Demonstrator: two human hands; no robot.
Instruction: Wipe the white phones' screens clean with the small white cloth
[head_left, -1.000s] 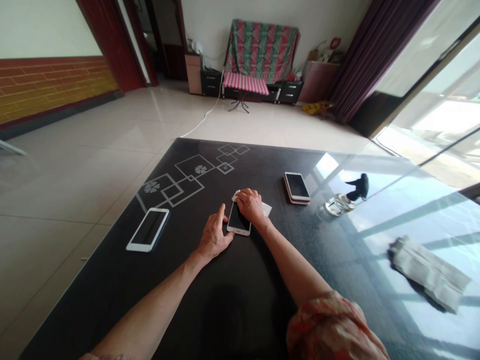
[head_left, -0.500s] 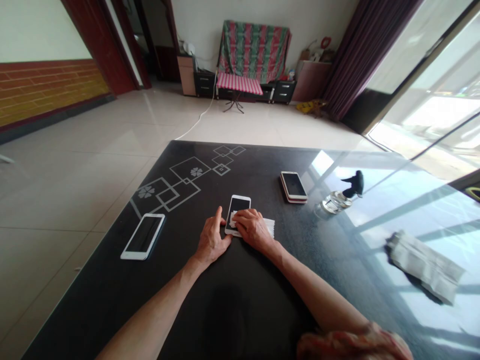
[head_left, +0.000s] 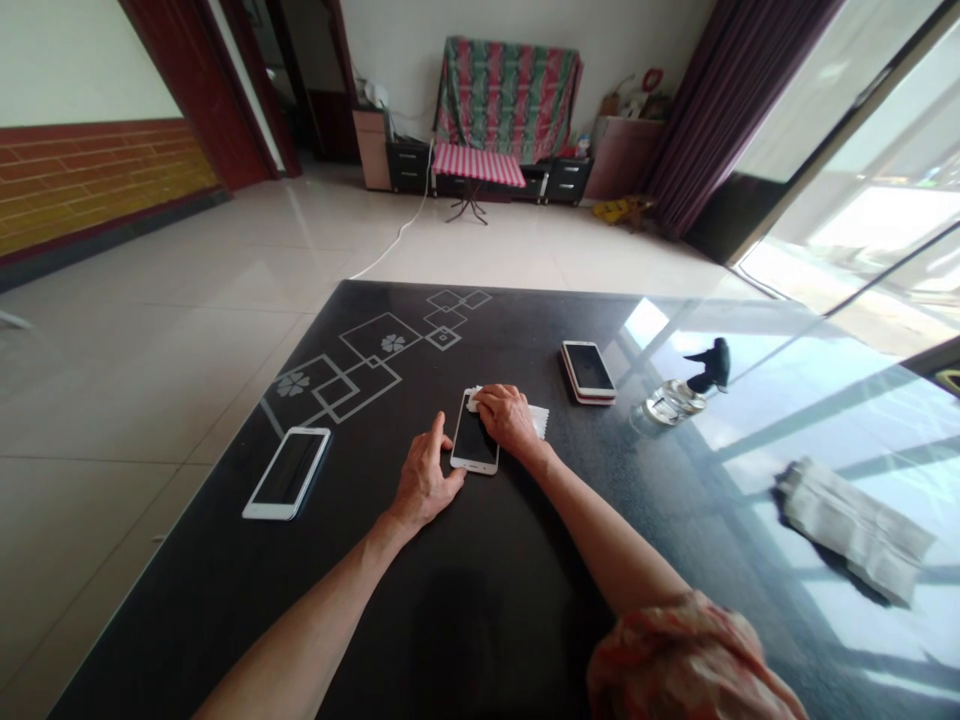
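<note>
A white smartphone lies face up on the dark table in front of me. My left hand steadies it from the left, with the thumb at the bottom corner and the fingers by the side edge. Over the upper part of the screen, my right hand presses down a white cloth with a jagged edge. Part of the cloth sticks out to the right of that hand; the rest is hidden under the fingers.
Another white phone lies at the left. Stacked phones sit at the back right, beside a clear spray bottle with a black trigger head. A folded grey cloth rests on the right of the glossy table.
My right hand has slid the cloth up the phone, from the lower screen to near its top edge, uncovering the lower part. My left hand has stayed in place.
</note>
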